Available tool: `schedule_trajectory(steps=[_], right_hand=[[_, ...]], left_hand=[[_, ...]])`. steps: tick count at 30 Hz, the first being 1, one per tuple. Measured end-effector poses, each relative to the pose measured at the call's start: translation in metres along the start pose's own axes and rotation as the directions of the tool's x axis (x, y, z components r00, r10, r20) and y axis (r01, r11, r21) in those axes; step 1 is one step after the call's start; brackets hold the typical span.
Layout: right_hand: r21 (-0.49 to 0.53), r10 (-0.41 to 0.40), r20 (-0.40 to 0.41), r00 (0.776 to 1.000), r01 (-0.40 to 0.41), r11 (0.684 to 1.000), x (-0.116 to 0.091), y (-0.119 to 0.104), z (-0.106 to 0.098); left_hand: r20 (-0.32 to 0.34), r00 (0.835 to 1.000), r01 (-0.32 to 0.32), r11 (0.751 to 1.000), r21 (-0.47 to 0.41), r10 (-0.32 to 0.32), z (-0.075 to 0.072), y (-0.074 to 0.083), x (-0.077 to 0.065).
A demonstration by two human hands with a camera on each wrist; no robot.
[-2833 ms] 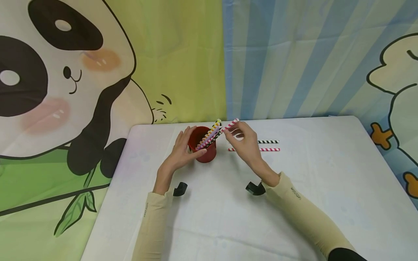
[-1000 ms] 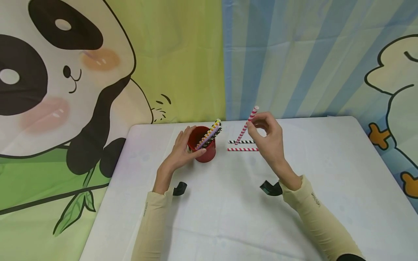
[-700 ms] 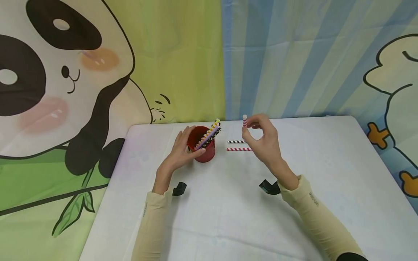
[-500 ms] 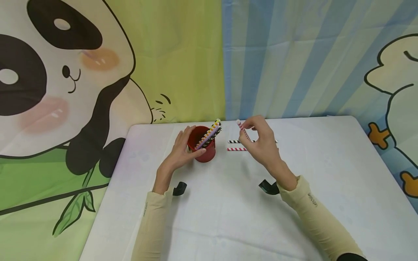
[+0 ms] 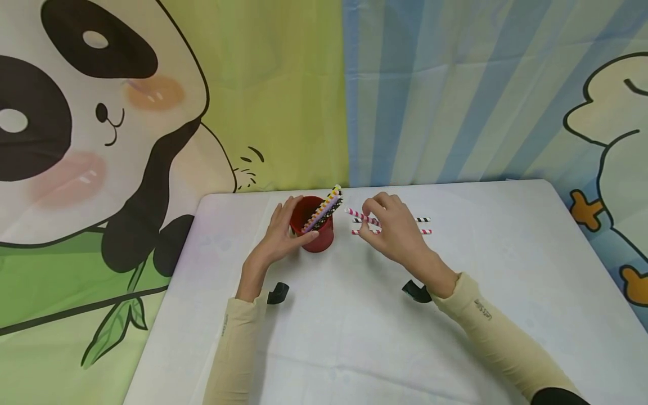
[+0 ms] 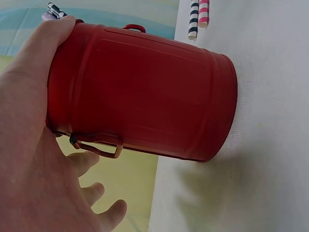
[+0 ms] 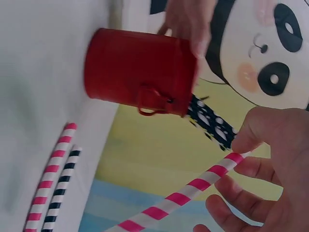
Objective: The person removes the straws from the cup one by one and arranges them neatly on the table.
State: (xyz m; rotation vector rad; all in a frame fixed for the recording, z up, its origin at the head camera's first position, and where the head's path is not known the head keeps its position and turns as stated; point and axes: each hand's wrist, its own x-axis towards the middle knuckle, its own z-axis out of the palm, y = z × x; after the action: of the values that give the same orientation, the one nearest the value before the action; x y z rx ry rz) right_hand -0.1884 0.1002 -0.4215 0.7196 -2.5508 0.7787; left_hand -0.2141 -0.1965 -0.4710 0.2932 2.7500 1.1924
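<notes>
In the head view, a small red metal bucket (image 5: 321, 242) stands toward the table's far edge. Its mouth holds several patterned paper straws (image 5: 329, 205) leaning right. My left hand (image 5: 278, 236) holds the bucket by its rim; in the left wrist view the thumb lies over the rim and the other fingers extend past a wire handle (image 6: 99, 147). My right hand (image 5: 397, 230) pinches a pink-and-white striped paper straw (image 7: 178, 198) near one end, between thumb and forefinger. In the head view that straw slants low over a black-and-white straw (image 5: 422, 220) and another pink-striped straw (image 5: 426, 232).
The two loose straws lie parallel on a white-covered table (image 5: 334, 337), right of the bucket. Behind the table's far edge hangs a printed cloth (image 5: 283, 112) with a panda and blue stripes. Black wrist-camera mounts (image 5: 417, 291) jut inward from both sleeves.
My right hand has drawn the pink-striped straw out of the bucket, moved right, then come down and back left over the loose straws, tipping it nearly flat. My left hand stays on the bucket.
</notes>
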Motion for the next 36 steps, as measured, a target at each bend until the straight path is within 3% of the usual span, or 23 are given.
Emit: schedule_trajectory(steps=[10, 24, 36], right_hand=[[-0.203, -0.017, 0.18, 0.983, 0.054, 0.978, -0.02, 0.011, 0.032], [-0.299, 0.017, 0.258, 0.966, 0.063, 0.952, -0.03, 0.042, 0.058], [-0.347, 0.063, 0.31, 0.948, 0.051, 0.936, -0.032, 0.046, 0.063]], left_hand=[[-0.005, 1.0, -0.012, 1.0, -0.001, 0.012, 0.0, 0.0, 0.0], [-0.001, 1.0, -0.014, 1.0, -0.004, 0.014, 0.0, 0.001, 0.0], [-0.013, 1.0, -0.023, 1.0, -0.01, 0.023, 0.0, 0.002, -0.001]])
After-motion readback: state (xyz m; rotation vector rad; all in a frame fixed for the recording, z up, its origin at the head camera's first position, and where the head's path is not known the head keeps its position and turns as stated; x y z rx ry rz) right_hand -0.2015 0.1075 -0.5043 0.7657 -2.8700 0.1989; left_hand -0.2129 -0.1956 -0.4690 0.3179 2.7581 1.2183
